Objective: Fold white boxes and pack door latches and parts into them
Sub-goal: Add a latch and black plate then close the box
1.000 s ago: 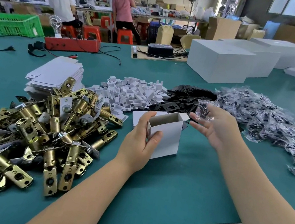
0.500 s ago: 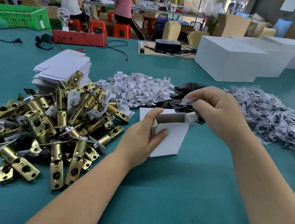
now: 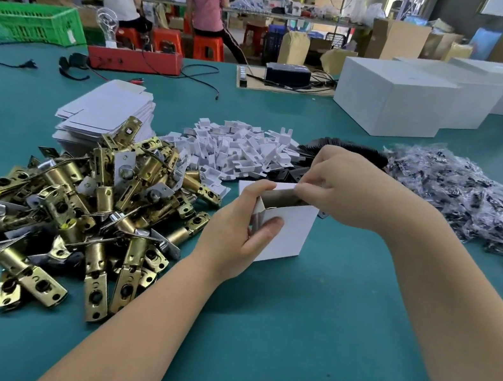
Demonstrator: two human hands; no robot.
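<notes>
A small white box [image 3: 289, 237] stands upright on the green table, its top open and brown inside. My left hand [image 3: 236, 231] grips its left side, thumb on the front, fingers over the rim. My right hand [image 3: 341, 186] is at the box's open top, fingers curled and pinching something small there; I cannot tell whether it is a part or the box's flap. A heap of brass door latches [image 3: 83, 201] lies to the left. Behind the box lie white plastic pieces [image 3: 237, 151], black parts [image 3: 351, 150] and bagged parts [image 3: 464, 197].
A stack of flat white box blanks [image 3: 106, 111] lies behind the latches. Large white boxes [image 3: 394, 98] stand at the back right. A red device [image 3: 132, 58] with cables and a green crate [image 3: 28, 20] sit at the far edge. People work at benches beyond.
My right hand came from the bagged parts on the right to the box's open top and now sits lower over it. My left hand kept its grip on the box.
</notes>
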